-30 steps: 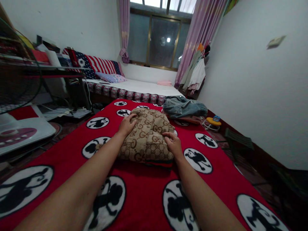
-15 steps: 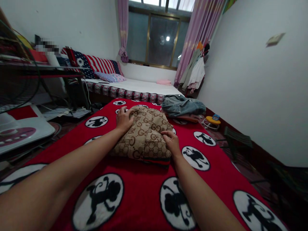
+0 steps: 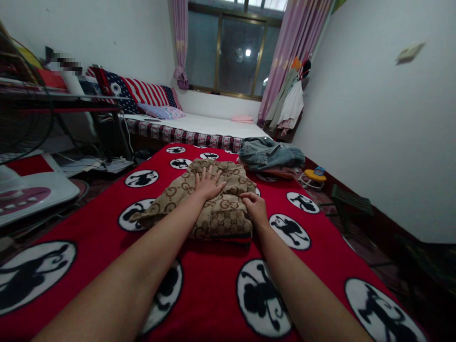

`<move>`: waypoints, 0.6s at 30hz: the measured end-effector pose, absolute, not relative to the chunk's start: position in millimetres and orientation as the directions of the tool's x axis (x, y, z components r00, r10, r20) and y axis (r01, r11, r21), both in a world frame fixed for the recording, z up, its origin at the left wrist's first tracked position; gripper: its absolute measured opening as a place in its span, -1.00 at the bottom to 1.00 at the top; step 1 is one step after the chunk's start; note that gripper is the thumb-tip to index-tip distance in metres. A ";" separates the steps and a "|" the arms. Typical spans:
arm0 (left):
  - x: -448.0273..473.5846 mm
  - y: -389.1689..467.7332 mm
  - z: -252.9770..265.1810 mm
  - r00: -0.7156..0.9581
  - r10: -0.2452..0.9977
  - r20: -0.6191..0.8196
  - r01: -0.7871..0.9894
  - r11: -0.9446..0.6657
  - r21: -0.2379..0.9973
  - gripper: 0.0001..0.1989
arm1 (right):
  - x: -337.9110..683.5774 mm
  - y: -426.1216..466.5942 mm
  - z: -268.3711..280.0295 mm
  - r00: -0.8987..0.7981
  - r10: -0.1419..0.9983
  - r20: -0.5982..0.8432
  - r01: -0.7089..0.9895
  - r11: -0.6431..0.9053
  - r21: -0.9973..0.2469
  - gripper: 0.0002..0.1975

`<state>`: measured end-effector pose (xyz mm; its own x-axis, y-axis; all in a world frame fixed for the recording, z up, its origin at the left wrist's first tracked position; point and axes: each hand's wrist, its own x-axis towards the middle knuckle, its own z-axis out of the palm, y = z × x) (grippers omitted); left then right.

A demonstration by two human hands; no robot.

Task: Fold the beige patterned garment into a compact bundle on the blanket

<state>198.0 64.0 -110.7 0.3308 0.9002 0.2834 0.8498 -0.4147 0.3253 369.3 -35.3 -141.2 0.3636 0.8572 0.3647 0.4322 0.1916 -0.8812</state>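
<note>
A folded tan garment [image 3: 228,204] with a brown letter print lies on the red blanket [image 3: 213,285]; its exact kind I cannot tell. One corner of it spreads out to the left in a flap, and a dark striped band shows along its lower right edge. My left hand [image 3: 209,184] rests flat on top, fingers spread. At the garment's right edge, my right hand [image 3: 254,206] has its fingers bent and pinching the cloth. Beyond it sits a pile with blue denim clothing [image 3: 270,154] on top.
A bed with a white sheet [image 3: 206,124] stands under the window. On the left are a cluttered table [image 3: 71,102] and a white appliance [image 3: 42,194]. To the right stand a yellow stool [image 3: 313,175] and a dark folding stool [image 3: 351,202]. Clothes [image 3: 292,104] hang by the curtain.
My left hand has moved from the garment's left edge to the right, onto its top, and has flattened. The garment's left side now spreads outward. My right hand stays at the right edge.
</note>
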 end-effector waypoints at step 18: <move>216.6 -6.6 -3.3 0.431 0.703 0.566 0.048 -0.644 0.764 -0.77 | 373.9 -5.4 -141.9 0.416 0.753 0.510 0.656 0.140 -0.742 -0.66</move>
<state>216.6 -6.6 -3.3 0.4314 0.7028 0.5657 0.0479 -0.6440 0.7635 373.9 -5.4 -141.9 0.4159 0.7531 0.5098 0.6561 0.1396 -0.7416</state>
